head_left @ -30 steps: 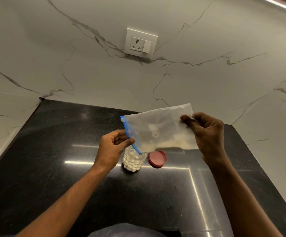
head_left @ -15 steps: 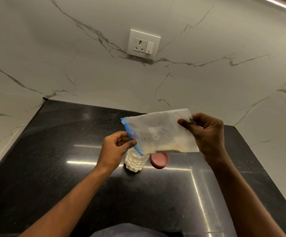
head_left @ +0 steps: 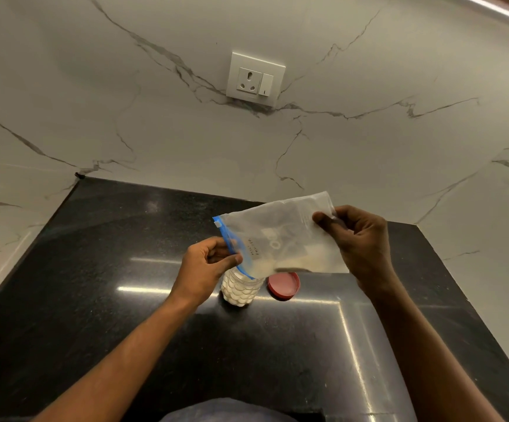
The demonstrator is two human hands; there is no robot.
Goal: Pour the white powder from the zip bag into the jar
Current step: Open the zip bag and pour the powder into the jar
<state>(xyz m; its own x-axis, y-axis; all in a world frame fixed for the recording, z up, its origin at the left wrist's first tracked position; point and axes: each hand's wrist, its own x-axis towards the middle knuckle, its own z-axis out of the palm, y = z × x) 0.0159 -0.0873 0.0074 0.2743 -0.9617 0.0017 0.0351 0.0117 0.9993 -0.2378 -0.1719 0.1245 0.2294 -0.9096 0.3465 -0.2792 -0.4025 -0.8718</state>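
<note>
A clear zip bag (head_left: pixel 280 236) with a blue zip strip is held sideways over the counter, its blue mouth end tilted down to the left. White powder lies along the bag's lower edge. My left hand (head_left: pixel 206 266) pinches the blue zip end just above the jar's mouth. My right hand (head_left: pixel 358 242) grips the bag's far end, higher up. The small dimpled clear jar (head_left: pixel 241 290) stands upright under the bag's mouth, with white powder inside it. Its top is hidden by the bag and my left hand.
The jar's red lid (head_left: pixel 283 285) lies flat on the black stone counter (head_left: pixel 125 300) just right of the jar. A marble wall with a socket and switch (head_left: pixel 255 79) rises behind. The counter's right edge runs close to my right forearm.
The bag's right end has risen slightly, with my right fingers shifting along its top edge. The left hand and jar stay in place.
</note>
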